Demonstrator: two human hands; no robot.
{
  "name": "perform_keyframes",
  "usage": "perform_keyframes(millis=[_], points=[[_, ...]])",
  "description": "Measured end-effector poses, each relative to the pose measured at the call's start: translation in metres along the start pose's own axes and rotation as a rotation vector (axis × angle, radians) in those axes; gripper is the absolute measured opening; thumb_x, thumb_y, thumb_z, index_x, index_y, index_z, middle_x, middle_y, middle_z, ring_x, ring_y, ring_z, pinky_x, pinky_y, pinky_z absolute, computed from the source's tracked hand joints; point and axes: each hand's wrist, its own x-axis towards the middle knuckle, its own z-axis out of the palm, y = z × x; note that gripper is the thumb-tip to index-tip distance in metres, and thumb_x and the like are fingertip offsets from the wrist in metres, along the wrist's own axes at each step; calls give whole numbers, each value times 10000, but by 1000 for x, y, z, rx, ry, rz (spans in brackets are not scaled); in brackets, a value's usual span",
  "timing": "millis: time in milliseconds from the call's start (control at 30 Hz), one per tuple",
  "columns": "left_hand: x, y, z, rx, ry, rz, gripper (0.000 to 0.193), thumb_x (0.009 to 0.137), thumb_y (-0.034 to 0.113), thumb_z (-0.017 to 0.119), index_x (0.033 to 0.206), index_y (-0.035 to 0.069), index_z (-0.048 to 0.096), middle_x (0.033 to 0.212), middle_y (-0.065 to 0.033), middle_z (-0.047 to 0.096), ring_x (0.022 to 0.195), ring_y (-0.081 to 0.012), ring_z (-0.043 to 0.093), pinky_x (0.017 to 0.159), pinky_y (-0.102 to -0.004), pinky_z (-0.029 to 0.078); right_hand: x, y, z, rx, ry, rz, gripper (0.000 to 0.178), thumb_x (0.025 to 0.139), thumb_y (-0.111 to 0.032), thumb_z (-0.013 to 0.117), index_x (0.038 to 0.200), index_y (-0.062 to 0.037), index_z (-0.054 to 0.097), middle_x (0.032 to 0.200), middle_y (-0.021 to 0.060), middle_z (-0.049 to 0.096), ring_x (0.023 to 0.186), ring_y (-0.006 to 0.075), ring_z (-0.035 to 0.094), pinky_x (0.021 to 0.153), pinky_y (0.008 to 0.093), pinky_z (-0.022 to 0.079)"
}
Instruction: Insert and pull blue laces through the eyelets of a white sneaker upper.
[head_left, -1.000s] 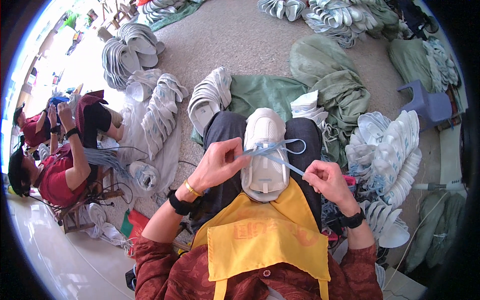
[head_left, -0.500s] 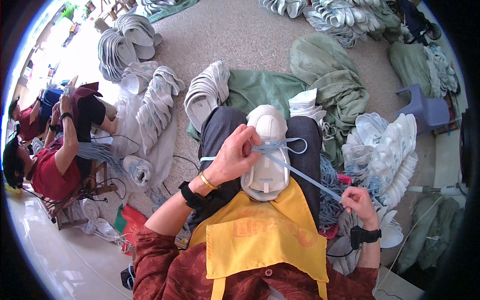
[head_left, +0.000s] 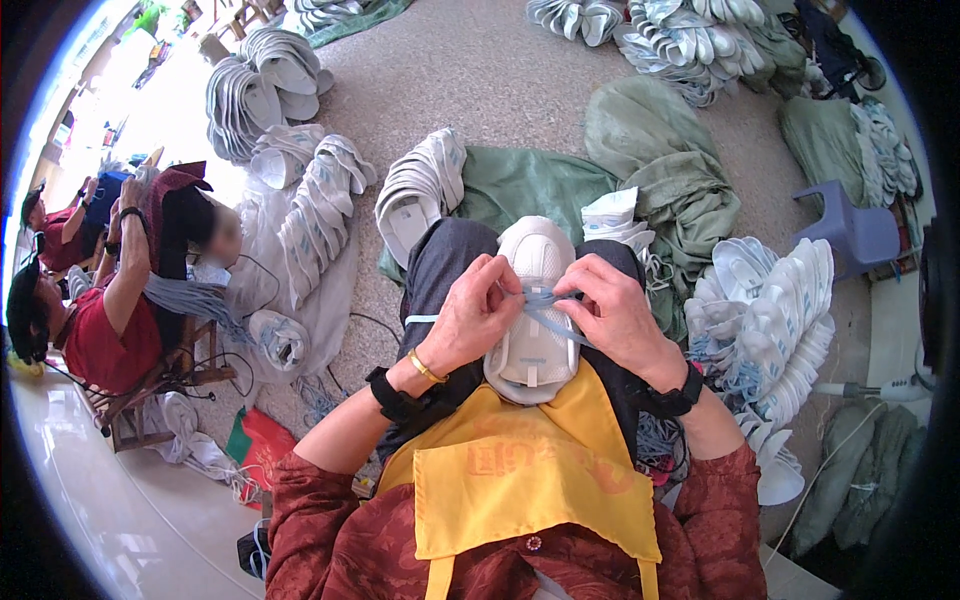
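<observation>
A white sneaker (head_left: pixel 536 368) rests upright across my thighs, over the top of a yellow apron (head_left: pixel 530 480). Light-blue shoelace (head_left: pixel 542 299) crosses it in a bunched knot or loop. On the shoe's left side my left hand (head_left: pixel 468 312) is closed, thumb and fingertips pinching the lace. Opposite it my right hand (head_left: pixel 622 318) also pinches the lace close to the knot. A short pale-blue strand pokes out left of my left hand. Fingers hide part of the lacing, so I cannot tell its exact shape.
Stacked white shoe uppers (head_left: pixel 418 195) stand beyond my knees, with more piles (head_left: pixel 775 310) at the right. Green sacks (head_left: pixel 655 150) lie ahead. A purple-grey stool (head_left: pixel 850 230) stands far right. At left, co-workers in red (head_left: pixel 115 335) sit near a bundle of blue laces (head_left: pixel 195 300).
My right hand has come in from the lower right, where it held a lace end stretched out, to the knot on the shoe. My left hand stays nearly in place.
</observation>
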Motion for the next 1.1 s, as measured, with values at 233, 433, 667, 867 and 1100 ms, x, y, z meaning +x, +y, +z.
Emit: perform_keyframes(millis=[233, 433, 667, 867, 1100], points=[[2, -5, -3, -18, -11, 14, 119, 909, 29, 698, 939, 31, 582, 897, -12, 464, 718, -85, 482, 629, -255, 416, -3, -13, 0, 23, -48, 132, 121, 908, -14, 686, 936, 19, 573, 911, 182, 628, 857, 401, 657, 723, 454, 524], [3, 0, -1, -25, -16, 23, 149, 881, 36, 721, 937, 20, 584, 893, -23, 461, 701, -98, 475, 621, -263, 414, -9, -13, -1, 311, -108, 450, 99, 921, 13, 678, 958, 25, 587, 773, 80, 658, 662, 127, 652, 611, 294, 529], [5, 4, 8, 93, 48, 67, 178, 843, 45, 759, 904, 14, 595, 878, -48, 461, 650, -141, 452, 588, -308, 395, -9, -12, 7, 350, -10, 462, 120, 899, 10, 704, 972, 24, 609, 761, 55, 660, 665, 53, 620, 601, 242, 514], [13, -2, -3, 120, -42, 136, 144, 830, 28, 725, 877, 12, 590, 865, -63, 482, 674, -167, 488, 602, -318, 414, -12, -13, 3, 234, -49, 458, 108, 923, -1, 696, 985, 24, 611, 740, 35, 660, 663, 49, 619, 603, 233, 503], [11, 10, 3, 118, 61, 16, 154, 819, 28, 719, 871, 1, 577, 811, -69, 517, 669, -170, 531, 609, -320, 447, -13, 0, 4, 426, -49, 503, 79, 931, -4, 698, 955, 7, 623, 797, 22, 679, 680, 57, 637, 612, 232, 526]])
